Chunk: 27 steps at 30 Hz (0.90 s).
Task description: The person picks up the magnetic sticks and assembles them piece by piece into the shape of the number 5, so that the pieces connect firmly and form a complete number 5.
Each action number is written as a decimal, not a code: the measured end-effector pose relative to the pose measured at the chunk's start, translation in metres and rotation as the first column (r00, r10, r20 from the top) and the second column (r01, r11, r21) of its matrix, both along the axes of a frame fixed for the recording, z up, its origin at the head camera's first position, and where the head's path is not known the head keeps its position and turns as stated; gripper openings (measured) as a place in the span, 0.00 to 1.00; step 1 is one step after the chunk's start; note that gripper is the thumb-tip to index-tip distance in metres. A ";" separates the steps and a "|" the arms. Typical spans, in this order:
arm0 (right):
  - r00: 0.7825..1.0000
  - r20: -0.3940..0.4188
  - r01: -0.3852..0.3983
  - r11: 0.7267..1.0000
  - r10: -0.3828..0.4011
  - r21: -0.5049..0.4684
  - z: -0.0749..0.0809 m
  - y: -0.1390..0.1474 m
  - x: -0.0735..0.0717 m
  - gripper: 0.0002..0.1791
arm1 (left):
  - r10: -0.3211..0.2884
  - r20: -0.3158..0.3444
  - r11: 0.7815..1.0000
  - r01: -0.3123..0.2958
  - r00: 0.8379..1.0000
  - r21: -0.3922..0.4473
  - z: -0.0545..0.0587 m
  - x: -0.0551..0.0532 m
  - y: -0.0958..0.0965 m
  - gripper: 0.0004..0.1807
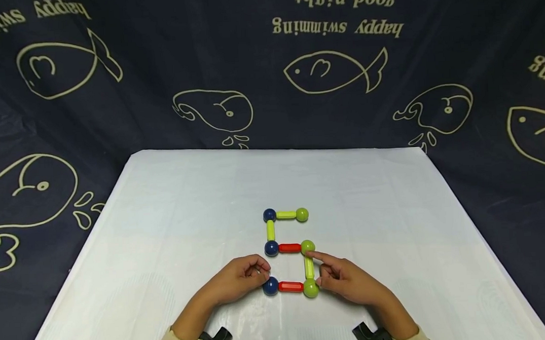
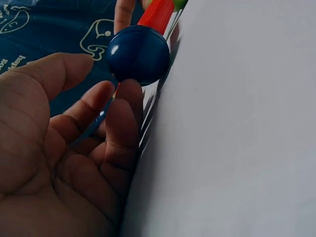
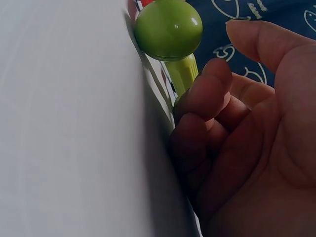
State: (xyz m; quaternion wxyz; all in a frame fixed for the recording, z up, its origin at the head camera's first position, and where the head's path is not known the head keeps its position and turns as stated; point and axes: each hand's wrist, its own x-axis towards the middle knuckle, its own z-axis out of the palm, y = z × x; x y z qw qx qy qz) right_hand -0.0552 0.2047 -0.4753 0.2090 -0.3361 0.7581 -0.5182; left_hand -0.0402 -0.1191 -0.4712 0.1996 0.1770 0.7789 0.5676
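Magnetic-style balls and rods lie joined on the table in the shape of an S or 5. Along its lower edge a red rod (image 1: 291, 287) links a blue ball (image 1: 270, 286) to a green ball (image 1: 310, 288). My left hand (image 1: 240, 279) is beside that blue ball, loosely bent; in the left wrist view fingertips touch the ball (image 2: 138, 55) while the thumb stands apart. With its index finger stretched out, my right hand (image 1: 350, 280) touches the middle green ball (image 1: 308, 246). Its thumb is near the lower green ball, apart from it in the right wrist view.
The white table (image 1: 187, 194) has its far edge against a dark cloth (image 1: 258, 44) printed with fish and whales. Farther from the hands, the shape's top part has a blue ball (image 1: 269, 215), a yellow-green rod (image 1: 285, 215) and a green ball (image 1: 302, 215).
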 end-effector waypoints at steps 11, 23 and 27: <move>0.999 0.042 0.004 1.000 -0.004 -0.002 -0.001 -0.003 0.001 0.32 | 0.304 -0.107 0.952 -0.297 0.947 0.071 -0.006 -0.007 -0.010 0.05; 0.981 -0.139 0.154 0.978 -0.135 0.144 0.017 0.004 0.005 0.22 | 0.307 -0.274 0.931 -0.347 0.911 -0.113 0.034 -0.001 -0.045 0.12; 0.882 -0.428 0.328 0.909 -0.197 0.257 0.028 0.011 -0.003 0.23 | 0.259 -0.431 0.888 -0.389 0.864 -0.246 0.049 -0.001 -0.065 0.18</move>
